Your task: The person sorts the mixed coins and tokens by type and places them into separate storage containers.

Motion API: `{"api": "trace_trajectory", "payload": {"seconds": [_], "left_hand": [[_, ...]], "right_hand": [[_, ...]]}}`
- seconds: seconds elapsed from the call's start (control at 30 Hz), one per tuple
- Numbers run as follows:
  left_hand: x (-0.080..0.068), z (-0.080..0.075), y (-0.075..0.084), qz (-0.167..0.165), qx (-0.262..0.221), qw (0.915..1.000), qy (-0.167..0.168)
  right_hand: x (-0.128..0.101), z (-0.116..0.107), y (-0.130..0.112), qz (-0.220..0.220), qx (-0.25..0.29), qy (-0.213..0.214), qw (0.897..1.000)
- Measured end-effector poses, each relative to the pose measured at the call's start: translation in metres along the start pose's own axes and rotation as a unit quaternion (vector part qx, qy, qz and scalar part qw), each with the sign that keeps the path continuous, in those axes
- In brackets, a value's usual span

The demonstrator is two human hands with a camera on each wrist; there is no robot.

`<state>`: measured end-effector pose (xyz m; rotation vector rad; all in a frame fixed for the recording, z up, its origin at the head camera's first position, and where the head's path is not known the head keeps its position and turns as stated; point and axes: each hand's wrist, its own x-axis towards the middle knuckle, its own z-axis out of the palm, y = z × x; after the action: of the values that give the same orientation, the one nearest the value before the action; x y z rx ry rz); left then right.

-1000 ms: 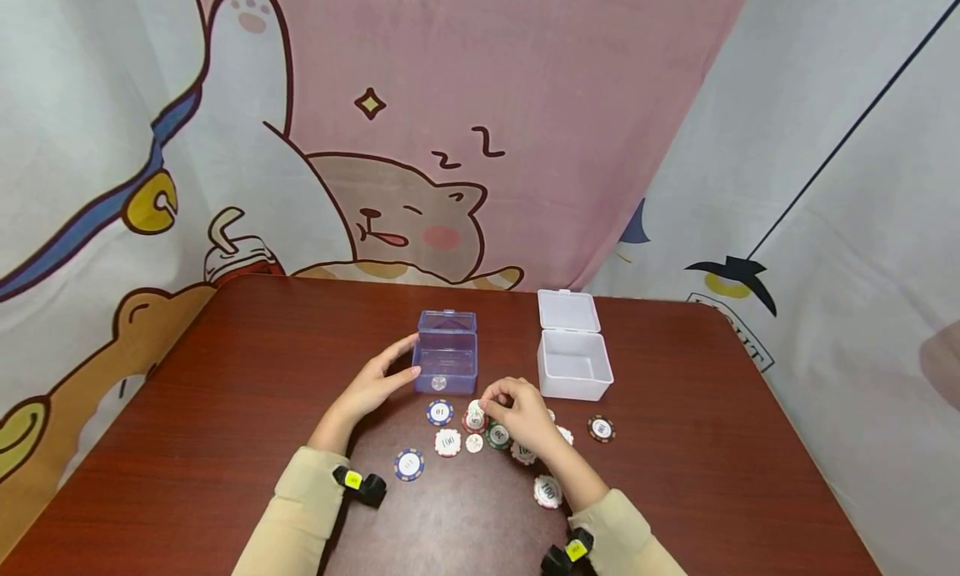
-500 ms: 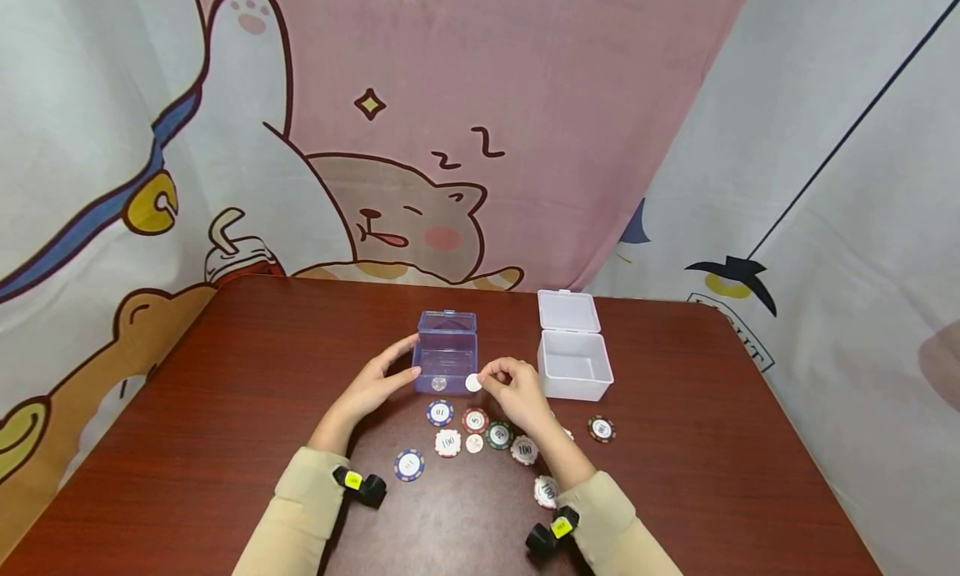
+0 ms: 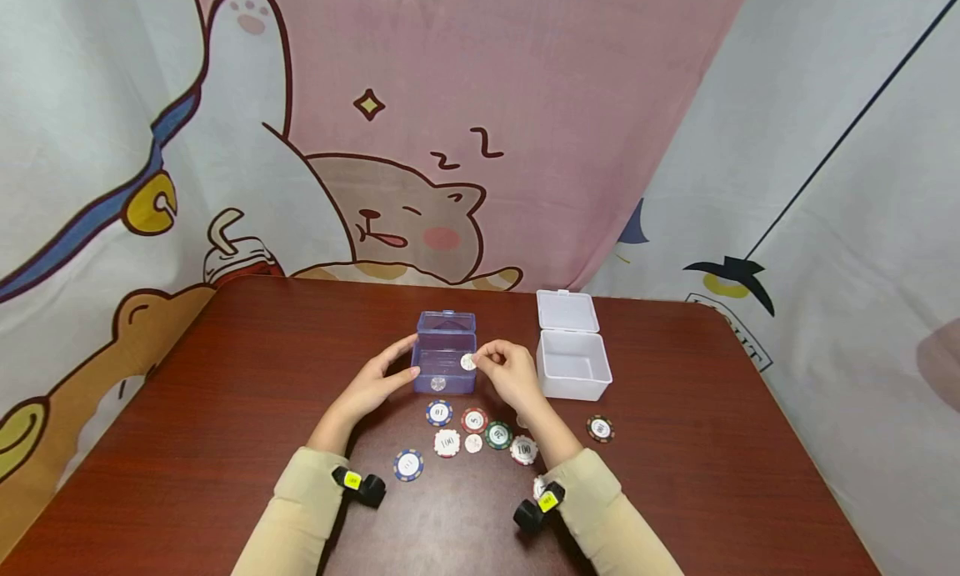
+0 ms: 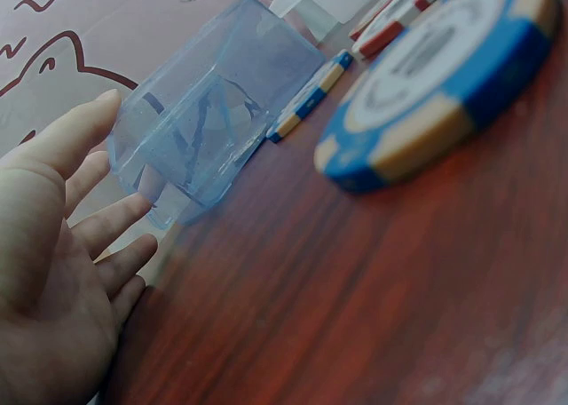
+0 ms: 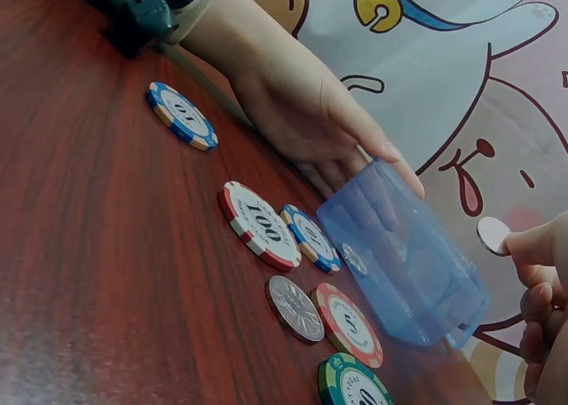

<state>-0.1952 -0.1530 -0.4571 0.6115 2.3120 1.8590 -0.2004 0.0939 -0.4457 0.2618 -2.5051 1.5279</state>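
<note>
My right hand (image 3: pixel 512 376) pinches a silver coin (image 3: pixel 468 362) between thumb and fingertips, over the right side of the translucent blue box (image 3: pixel 423 384). That box stands with its lid raised. Against its left side rests my left hand (image 3: pixel 373 386), thumb and fingers extended, as the left wrist view also shows. Another coin (image 3: pixel 438 383) appears at the box's front; the right wrist view shows it through the wall. In front of the box, a third coin (image 5: pixel 295 308) lies on the table beside a red chip (image 5: pixel 348 325) marked 5.
A white box (image 3: pixel 576 384) with its lid up stands to the right. Poker chips lie about the front of the table: blue (image 3: pixel 439 413), white (image 3: pixel 447 443), green (image 3: pixel 498 435) and black (image 3: pixel 600 428). My right forearm partly covers others. A printed curtain (image 3: pixel 600 101) hangs behind.
My right hand has lifted the coin off the area of the red chip and carried it forward and slightly left to above the blue box. My left hand stays in place.
</note>
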Motion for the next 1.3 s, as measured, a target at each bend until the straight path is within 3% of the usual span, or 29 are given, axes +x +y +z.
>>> {"api": "trace_trajectory", "payload": {"seconds": [0.73, 1.3], "left_hand": [[0.0, 0.0, 0.003, -0.004, 0.006, 1.0, -0.001], [0.0, 0.001, 0.001, -0.006, 0.002, 1.0, 0.001]], "right_hand": [[0.028, 0.014, 0.009, 0.031, 0.014, 0.031, 0.999], [0.028, 0.024, 0.02, 0.026, 0.034, 0.049, 0.998]]}}
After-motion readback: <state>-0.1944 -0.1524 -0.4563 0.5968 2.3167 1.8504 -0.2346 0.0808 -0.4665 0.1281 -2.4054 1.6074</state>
